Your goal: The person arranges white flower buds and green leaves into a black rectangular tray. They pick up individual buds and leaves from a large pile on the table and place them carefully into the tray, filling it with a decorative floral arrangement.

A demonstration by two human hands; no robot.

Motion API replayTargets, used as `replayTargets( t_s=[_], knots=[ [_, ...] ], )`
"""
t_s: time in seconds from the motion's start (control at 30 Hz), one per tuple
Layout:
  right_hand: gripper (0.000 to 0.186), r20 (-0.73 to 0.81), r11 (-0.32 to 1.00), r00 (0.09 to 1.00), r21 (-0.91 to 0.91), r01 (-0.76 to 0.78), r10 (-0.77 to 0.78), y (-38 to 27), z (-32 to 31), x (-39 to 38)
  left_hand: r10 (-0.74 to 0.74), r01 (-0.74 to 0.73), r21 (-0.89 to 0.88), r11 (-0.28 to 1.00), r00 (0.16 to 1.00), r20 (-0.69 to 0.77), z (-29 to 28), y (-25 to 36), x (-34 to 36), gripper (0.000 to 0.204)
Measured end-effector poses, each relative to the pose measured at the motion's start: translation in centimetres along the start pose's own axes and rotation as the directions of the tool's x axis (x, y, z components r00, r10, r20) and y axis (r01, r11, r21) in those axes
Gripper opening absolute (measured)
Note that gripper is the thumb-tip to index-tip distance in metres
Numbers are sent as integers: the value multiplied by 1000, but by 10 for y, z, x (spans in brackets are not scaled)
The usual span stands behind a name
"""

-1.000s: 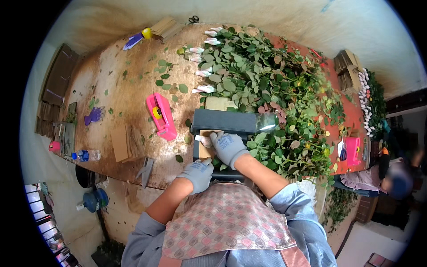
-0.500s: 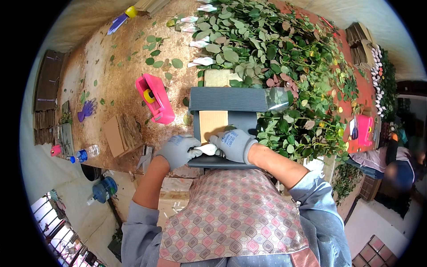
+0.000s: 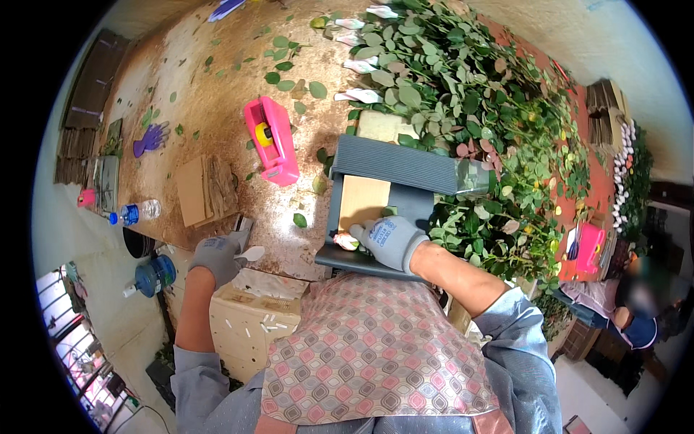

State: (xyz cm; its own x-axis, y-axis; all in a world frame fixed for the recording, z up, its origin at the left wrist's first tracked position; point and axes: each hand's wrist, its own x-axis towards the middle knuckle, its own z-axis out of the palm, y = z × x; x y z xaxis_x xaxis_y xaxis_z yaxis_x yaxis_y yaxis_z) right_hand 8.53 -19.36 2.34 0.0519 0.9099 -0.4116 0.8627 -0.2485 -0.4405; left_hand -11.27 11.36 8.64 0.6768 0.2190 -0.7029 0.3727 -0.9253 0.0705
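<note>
My left hand, in a grey glove, is over the table's front edge at left. Its fingers are closed, and a small white pointed piece sticks out from them; its kind is unclear. My right hand, also gloved, rests on a dark grey ribbed stand. Its fingers are curled round the neck of a rose, whose pink-and-white bud shows beside the thumb; the stem is mostly hidden. Under the rose lies a tan cardboard sheet.
A pink tape dispenser stands left of the stand. Further left are cardboard pieces, a purple glove and a water bottle. Leafy rose stems with white-wrapped heads cover the right side. A cardboard box sits below the edge.
My left hand has left the rose and moved left to the table edge. The white covering seen at the bud no longer shows there, and pink petals are visible. My right hand stays at the rose.
</note>
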Motion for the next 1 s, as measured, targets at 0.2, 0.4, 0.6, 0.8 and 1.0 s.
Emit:
replayTargets(
  t_s=[0.2, 0.4, 0.6, 0.8, 1.0],
  knots=[
    [33, 52, 996, 999, -90, -5, 10, -8, -7, 0, 186, -345, -551, 760, 927, -325, 15, 48, 12, 37],
    [26, -17, 998, 999, -41, -42, 41, -10, -5, -2, 310, -334, -868, 367, 924, -225, 25, 115, 58, 44],
    [31, -45, 997, 997, -46, -59, 57, -9, -6, -6, 284, -249, -908, 337, 946, -154, 37, 122, 65, 47],
    [30, -81, 999, 995, -12, -53, 51, -7, -2, -5, 252, -253, -944, 211, 947, -198, 46, 125, 61, 49],
    [30, -54, 999, 998, -12, -37, 37, -5, -3, -6, 165, -192, -965, 179, 973, -164, 39, 125, 55, 44]
  ],
)
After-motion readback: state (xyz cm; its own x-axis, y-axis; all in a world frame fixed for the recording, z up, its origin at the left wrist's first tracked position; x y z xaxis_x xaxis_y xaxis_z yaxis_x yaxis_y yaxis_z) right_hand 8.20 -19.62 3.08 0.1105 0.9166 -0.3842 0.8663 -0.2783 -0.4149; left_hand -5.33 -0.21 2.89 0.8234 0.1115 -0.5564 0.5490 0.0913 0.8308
